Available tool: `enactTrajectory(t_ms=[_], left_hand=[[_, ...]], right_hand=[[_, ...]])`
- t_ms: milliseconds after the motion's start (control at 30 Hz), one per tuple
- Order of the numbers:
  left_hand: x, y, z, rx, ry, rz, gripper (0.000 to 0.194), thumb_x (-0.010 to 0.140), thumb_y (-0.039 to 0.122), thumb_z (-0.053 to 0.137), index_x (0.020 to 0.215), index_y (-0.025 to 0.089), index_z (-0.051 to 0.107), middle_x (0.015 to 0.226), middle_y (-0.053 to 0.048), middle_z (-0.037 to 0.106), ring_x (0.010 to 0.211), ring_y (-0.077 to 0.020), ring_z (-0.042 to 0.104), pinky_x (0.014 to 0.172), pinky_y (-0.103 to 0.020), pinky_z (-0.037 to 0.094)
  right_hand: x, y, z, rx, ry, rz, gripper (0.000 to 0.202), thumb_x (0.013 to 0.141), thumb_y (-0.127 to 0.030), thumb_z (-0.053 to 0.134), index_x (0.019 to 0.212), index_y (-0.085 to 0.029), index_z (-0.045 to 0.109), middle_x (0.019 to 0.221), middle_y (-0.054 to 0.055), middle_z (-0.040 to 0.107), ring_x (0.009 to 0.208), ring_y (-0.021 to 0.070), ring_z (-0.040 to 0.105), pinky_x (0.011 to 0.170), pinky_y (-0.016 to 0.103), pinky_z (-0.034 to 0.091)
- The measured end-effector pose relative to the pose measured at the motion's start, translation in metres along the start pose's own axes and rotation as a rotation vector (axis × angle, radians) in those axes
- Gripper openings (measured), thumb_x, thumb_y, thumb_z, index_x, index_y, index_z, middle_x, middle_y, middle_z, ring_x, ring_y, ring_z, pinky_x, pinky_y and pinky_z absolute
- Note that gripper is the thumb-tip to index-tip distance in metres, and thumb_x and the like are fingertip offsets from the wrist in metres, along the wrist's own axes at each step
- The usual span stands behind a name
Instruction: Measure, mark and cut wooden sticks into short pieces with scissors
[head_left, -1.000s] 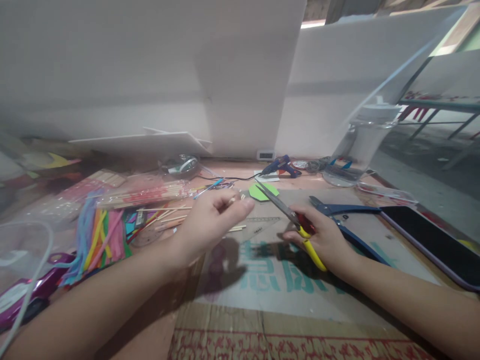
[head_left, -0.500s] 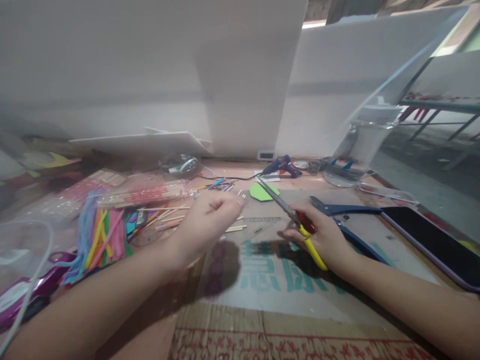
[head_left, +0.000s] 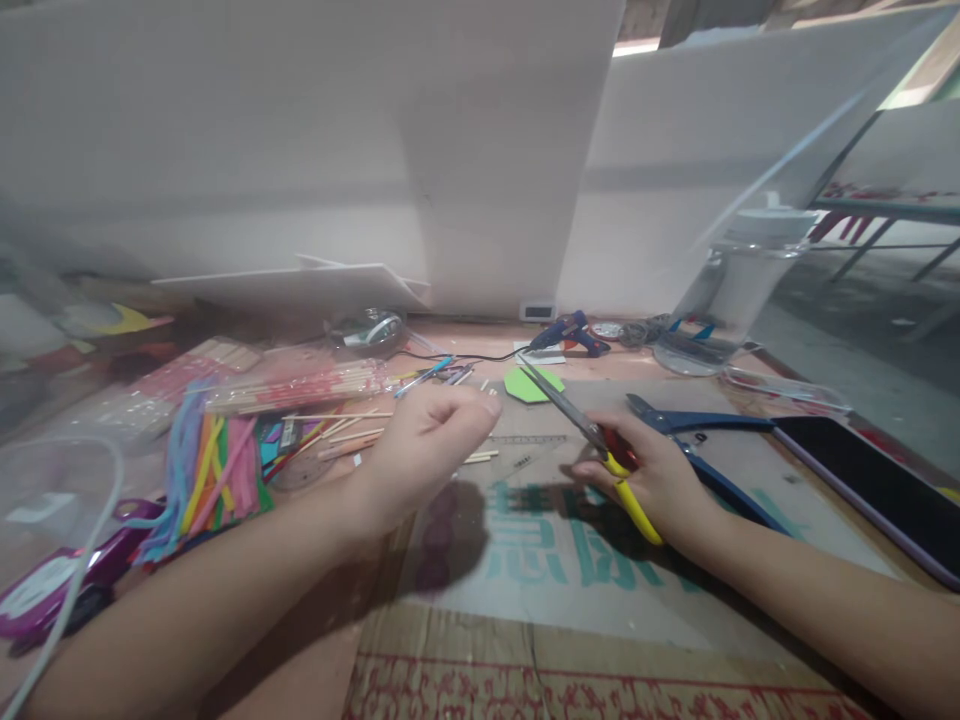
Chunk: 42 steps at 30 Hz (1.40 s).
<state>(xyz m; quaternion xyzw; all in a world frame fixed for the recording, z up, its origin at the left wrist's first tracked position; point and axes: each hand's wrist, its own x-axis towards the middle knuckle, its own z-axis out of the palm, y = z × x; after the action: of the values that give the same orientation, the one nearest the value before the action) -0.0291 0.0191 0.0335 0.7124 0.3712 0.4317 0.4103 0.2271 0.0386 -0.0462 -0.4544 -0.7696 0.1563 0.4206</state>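
Scissors (head_left: pixel 567 408) with yellow and red handles are held in my right hand (head_left: pixel 660 470), their blades pointing away and up to the left. My left hand (head_left: pixel 435 440) is closed, thumb pressed against the fingers. A tiny pale bit shows at its fingertips, too small to name. Beyond the hands lies a bright green paper octagon (head_left: pixel 529 384), partly crossed by the blade tips in view. A clear set square (head_left: pixel 525 450) rests on the mat between my hands.
Blue-handled pliers (head_left: pixel 712 470) and a phone (head_left: pixel 874 490) lie to the right, with a clear bottle (head_left: pixel 739 290) behind. A glue gun (head_left: pixel 566 335) sits at the back. Pipe cleaners (head_left: pixel 214 470), wooden sticks (head_left: pixel 352 425) and a purple tool (head_left: pixel 75 580) occupy the left.
The whole view has shifted slightly, so things appear a little further right. Both hands keep nearly the same pose, the scissors still in the right one.
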Motion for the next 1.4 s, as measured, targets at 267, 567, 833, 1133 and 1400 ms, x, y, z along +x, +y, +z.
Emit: enactTrajectory(t_ms=[267, 567, 833, 1133, 1400], left_hand=[[0.002, 0.002, -0.002, -0.013, 0.096, 0.064, 0.042, 0.091, 0.033, 0.054, 0.058, 0.021, 0.031, 0.059, 0.004, 0.027, 0.058, -0.011, 0.026, 0.055, -0.029, 0.024], [0.002, 0.008, -0.001, 0.05, 0.142, 0.036, 0.046, 0.088, 0.031, 0.057, 0.055, 0.021, 0.027, 0.056, 0.005, 0.024, 0.054, -0.0105, 0.021, 0.052, -0.028, 0.021], [0.0, 0.007, -0.004, 0.003, 0.117, 0.058, 0.044, 0.095, 0.032, 0.045, 0.056, 0.02, 0.028, 0.056, 0.004, 0.025, 0.055, -0.011, 0.022, 0.053, -0.03, 0.021], [0.002, 0.013, -0.005, 0.054, 0.057, 0.045, 0.043, 0.092, 0.033, 0.047, 0.056, 0.021, 0.026, 0.057, 0.004, 0.023, 0.055, -0.0101, 0.022, 0.051, -0.028, 0.02], [0.001, 0.01, -0.003, -0.044, 0.024, 0.047, 0.035, 0.091, 0.032, 0.055, 0.063, 0.02, 0.039, 0.062, 0.005, 0.03, 0.058, -0.0099, 0.026, 0.054, -0.027, 0.021]], right_hand=[[0.0, 0.0, 0.0, 0.02, -0.008, 0.018, 0.042, 0.082, -0.052, 0.073, 0.108, -0.02, 0.066, 0.074, 0.001, 0.062, 0.064, 0.0182, 0.057, 0.059, 0.03, 0.049], [0.0, 0.0, 0.0, 0.013, -0.007, 0.008, 0.04, 0.082, -0.052, 0.073, 0.107, -0.021, 0.067, 0.075, 0.001, 0.062, 0.064, 0.0179, 0.056, 0.059, 0.029, 0.048], [-0.001, 0.003, 0.001, 0.01, -0.008, -0.009, 0.039, 0.083, -0.049, 0.074, 0.11, -0.021, 0.066, 0.078, 0.001, 0.062, 0.066, 0.018, 0.057, 0.062, 0.03, 0.049], [-0.001, 0.003, 0.002, -0.001, 0.004, -0.017, 0.039, 0.083, -0.049, 0.073, 0.108, -0.02, 0.066, 0.075, 0.0, 0.061, 0.064, 0.0177, 0.056, 0.059, 0.029, 0.048], [-0.002, 0.005, 0.002, 0.006, -0.024, -0.046, 0.038, 0.085, -0.048, 0.072, 0.111, -0.022, 0.065, 0.084, 0.003, 0.066, 0.072, 0.0195, 0.061, 0.065, 0.031, 0.05]])
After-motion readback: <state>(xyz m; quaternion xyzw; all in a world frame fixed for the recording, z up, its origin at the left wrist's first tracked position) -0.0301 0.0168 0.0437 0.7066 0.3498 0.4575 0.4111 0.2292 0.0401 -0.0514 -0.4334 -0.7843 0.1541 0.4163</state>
